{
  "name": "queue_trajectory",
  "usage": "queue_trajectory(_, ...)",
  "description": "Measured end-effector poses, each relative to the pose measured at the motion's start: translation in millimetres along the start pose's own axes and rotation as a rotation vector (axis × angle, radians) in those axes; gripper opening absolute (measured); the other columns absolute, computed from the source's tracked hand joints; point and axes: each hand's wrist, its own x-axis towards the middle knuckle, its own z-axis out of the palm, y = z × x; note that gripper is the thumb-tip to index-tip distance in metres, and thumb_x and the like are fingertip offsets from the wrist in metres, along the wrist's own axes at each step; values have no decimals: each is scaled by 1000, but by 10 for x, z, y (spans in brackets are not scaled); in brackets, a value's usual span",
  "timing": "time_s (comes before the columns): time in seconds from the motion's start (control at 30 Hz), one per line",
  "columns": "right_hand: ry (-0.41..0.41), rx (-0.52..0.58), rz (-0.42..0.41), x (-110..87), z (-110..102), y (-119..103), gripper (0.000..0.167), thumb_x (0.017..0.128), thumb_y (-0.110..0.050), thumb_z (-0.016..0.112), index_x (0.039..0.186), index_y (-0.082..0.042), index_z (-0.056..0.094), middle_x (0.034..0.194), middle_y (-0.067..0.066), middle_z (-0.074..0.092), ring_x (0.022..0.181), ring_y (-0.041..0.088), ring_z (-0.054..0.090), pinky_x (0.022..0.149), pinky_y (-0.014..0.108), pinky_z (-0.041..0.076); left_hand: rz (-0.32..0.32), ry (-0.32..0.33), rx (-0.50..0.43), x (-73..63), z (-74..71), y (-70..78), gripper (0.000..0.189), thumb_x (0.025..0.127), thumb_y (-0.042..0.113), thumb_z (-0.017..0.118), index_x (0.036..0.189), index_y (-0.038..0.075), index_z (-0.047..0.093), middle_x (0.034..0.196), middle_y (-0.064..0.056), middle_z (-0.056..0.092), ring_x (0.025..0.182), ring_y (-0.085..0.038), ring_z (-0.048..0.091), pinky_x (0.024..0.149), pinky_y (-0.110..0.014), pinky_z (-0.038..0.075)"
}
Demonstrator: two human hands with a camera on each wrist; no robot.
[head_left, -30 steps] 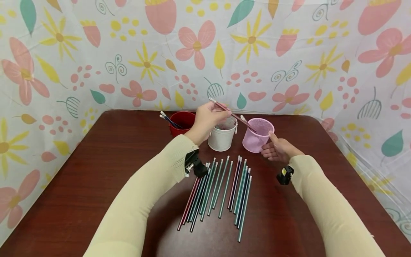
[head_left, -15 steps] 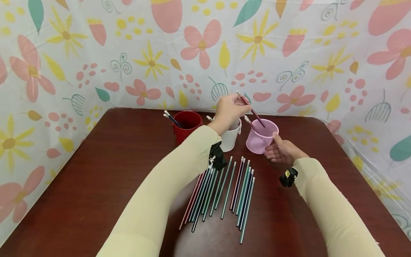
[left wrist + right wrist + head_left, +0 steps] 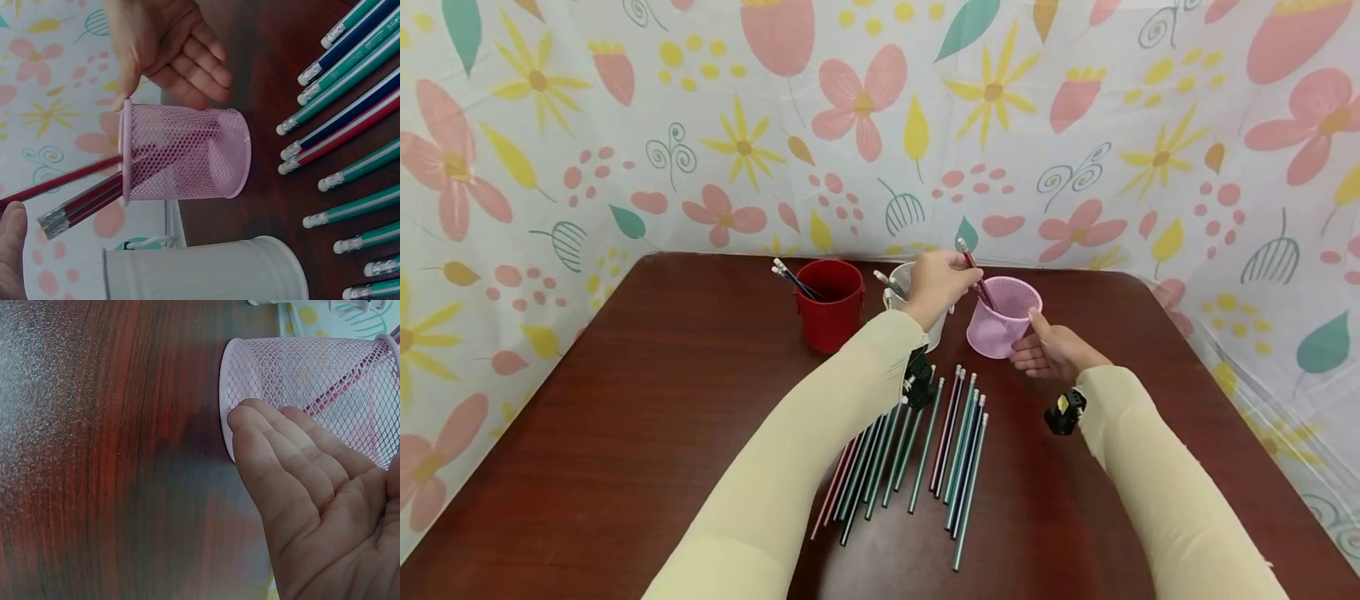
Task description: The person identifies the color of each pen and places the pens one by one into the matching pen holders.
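My left hand pinches a red pencil near its eraser end, and the pencil's lower part is inside the pink mesh pencil cup. Two more red pencils lean in that cup, erasers outward. At the cup's right side is my right hand. Its thumb touches the rim, while the fingers extend loosely beside the mesh, palm turned up. The white bucket stands just left of the cup, partly hidden behind my left hand and wrist.
Several teal, navy and red pencils lie side by side on the dark wood table, some under my left forearm. A red bucket at the back left holds dark blue pencils. Pencils also poke out of the white bucket. A flowered cloth hangs behind.
My left hand has moved right from above the white bucket and then down, tilting the red pencil steeper and lowering it into the pink cup. My right hand stays at the cup.
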Motion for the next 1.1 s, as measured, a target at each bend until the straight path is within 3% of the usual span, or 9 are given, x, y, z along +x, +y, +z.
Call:
queue_trajectory(0.17, 5, -5, 14, 14, 37, -10, 87, 99, -57, 12, 133, 20, 35, 92, 3, 68, 83, 12, 66, 80, 30, 53, -34, -35, 1, -44, 15, -68, 15, 86, 12, 72, 94, 0, 74, 87, -11, 73, 73, -22, 70, 50, -14, 46)
queue_trajectory(0.4, 24, -11, 3, 18, 52, -36, 89, 98, -59, 11, 132, 20, 36, 92, 4, 68, 83, 12, 66, 79, 30, 53, -39, -34, 7, -31, 26, -131, 14, 85, 12, 71, 90, 0, 74, 82, -11, 73, 68, -20, 69, 52, -13, 47)
queue_trajectory(0.53, 16, -12, 9, -3, 30, -27, 89, 98, -58, 10, 133, 20, 34, 94, 5, 68, 83, 12, 66, 80, 30, 53, -70, -88, -14, -19, 20, -138, 19, 84, 13, 73, 97, 0, 75, 84, -12, 73, 67, -16, 68, 54, -15, 49)
queue_trajectory(0.7, 6, -2, 8, -11, 17, -12, 89, 98, -58, 10, 134, 21, 33, 92, 4, 68, 82, 12, 66, 80, 30, 53, -59, -174, -42, -31, -115, -189, 30, 87, 13, 70, 112, -5, 68, 96, -18, 71, 82, -23, 71, 67, -24, 55)
queue_trajectory(0.77, 10, 0, 5, -8, 13, -9, 89, 98, -58, 10, 133, 20, 33, 91, 3, 68, 82, 12, 66, 80, 30, 53, -39, -209, -4, -39, -202, -229, 27, 89, 14, 68, 110, -4, 69, 95, -17, 72, 83, -22, 71, 68, -24, 55)
queue_trajectory(0.9, 5, -4, 0, 4, 9, -6, 89, 98, -59, 10, 134, 20, 33, 92, 2, 68, 83, 12, 66, 82, 31, 52, -33, -323, 150, -65, -402, -382, 22, 89, 16, 68, 98, -4, 73, 83, -15, 72, 71, -17, 70, 64, -23, 55)
queue_trajectory(1.0, -11, -10, -2, 12, -1, 0, 91, 97, -59, 8, 135, 21, 31, 95, 4, 68, 85, 12, 65, 82, 32, 52, -79, -441, 280, -118, -537, -531, 22, 89, 16, 67, 88, -6, 72, 73, -13, 71, 61, -16, 68, 61, -27, 56)
queue_trajectory(1.1, -14, -13, -3, 14, -6, 7, 91, 97, -59, 9, 134, 21, 31, 97, 5, 68, 85, 13, 66, 81, 31, 52, -134, -556, 482, -207, -635, -687, 22, 89, 15, 67, 77, -4, 70, 65, -10, 68, 53, -14, 64, 55, -27, 55)
